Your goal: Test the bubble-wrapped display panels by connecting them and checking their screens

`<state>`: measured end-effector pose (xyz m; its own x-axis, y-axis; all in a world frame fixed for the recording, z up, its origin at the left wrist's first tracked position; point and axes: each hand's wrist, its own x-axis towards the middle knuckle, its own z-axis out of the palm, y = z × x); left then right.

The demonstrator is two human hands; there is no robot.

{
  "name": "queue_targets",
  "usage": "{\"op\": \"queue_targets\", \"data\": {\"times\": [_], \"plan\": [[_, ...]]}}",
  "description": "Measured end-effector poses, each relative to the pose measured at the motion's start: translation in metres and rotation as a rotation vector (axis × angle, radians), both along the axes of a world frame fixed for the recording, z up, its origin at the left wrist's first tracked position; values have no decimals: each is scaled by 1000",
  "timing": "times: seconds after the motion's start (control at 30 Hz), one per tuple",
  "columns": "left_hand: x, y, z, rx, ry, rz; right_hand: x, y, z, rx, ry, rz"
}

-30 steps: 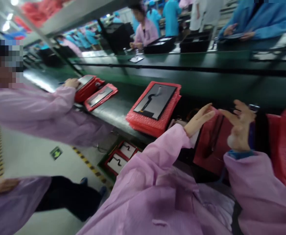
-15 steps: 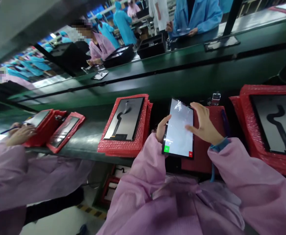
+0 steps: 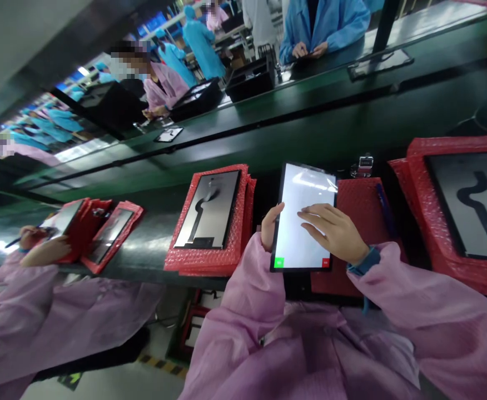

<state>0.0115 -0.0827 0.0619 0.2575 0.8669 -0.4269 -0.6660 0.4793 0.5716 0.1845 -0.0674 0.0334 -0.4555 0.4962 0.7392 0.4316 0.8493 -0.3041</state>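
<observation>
Over green bench (image 3: pixel 310 133), left hand (image 3: pixel 269 226) grips tablet (image 3: pixel 304 216); right hand (image 3: pixel 337 233), apparently open, rests atop.

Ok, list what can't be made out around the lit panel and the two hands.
- Left hand, head view: only thumb and fingertips show; the lit panel hides the rest.
- Panel's lower right: covered by the right hand.
- Green and red corner marks: too small to read.
- Right red bubble-wrap stack: cut off by the frame edge.
</observation>
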Motion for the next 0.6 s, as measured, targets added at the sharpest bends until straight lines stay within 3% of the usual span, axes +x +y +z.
{"op": "queue_targets", "data": {"times": [0.27,0.6], "plan": [[-9,-1,-12,119,64,37,19,8,8,-76,198,-366],[-10,-3,-14,225,24,44,23,21,0,-190,243,-314]]}}
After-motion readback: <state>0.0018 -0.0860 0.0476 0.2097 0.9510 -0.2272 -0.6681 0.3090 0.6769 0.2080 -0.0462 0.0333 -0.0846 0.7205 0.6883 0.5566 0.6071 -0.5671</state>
